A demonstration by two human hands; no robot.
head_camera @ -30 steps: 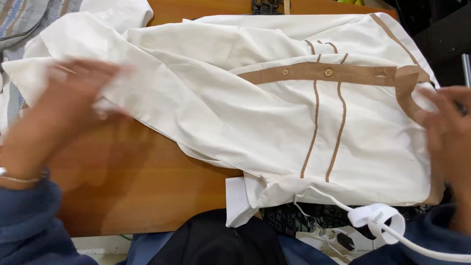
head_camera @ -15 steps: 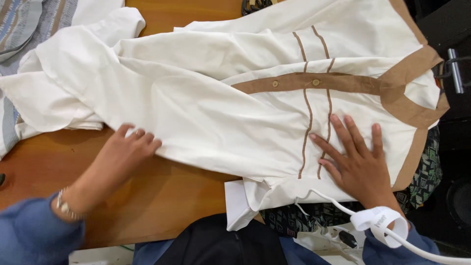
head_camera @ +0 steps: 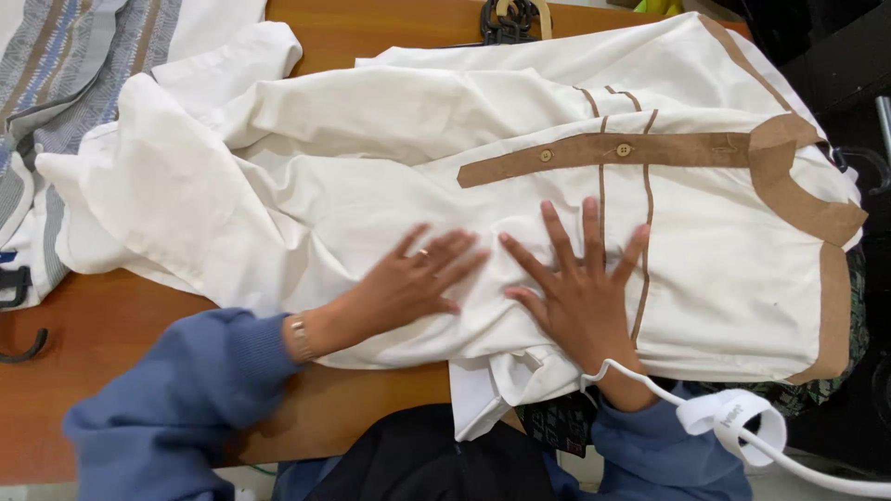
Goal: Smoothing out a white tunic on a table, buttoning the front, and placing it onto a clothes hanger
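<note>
A white garment [head_camera: 371,176] with tan trim, a tan button band and a tan neckline lies spread across the wooden table [head_camera: 111,371], neck to the right. My left hand [head_camera: 408,283] lies flat on the cloth near its middle, fingers spread, a ring on one finger and a bracelet at the wrist. My right hand [head_camera: 580,283] presses flat beside it, fingers fanned over the two tan stripes. Neither hand grips anything. The two hands sit close, almost touching.
A striped grey and blue cloth [head_camera: 65,65] lies at the table's upper left. A hanger top [head_camera: 510,19] shows at the far edge, dark hooks [head_camera: 19,315] at the left. A white cable with a strap [head_camera: 733,422] runs by my right wrist. Patterned fabric [head_camera: 557,417] lies below the garment.
My left hand slid right from the garment's lower edge onto its middle. My right hand moved left from the chest area to beside it. The cloth bunched slightly toward the left.
</note>
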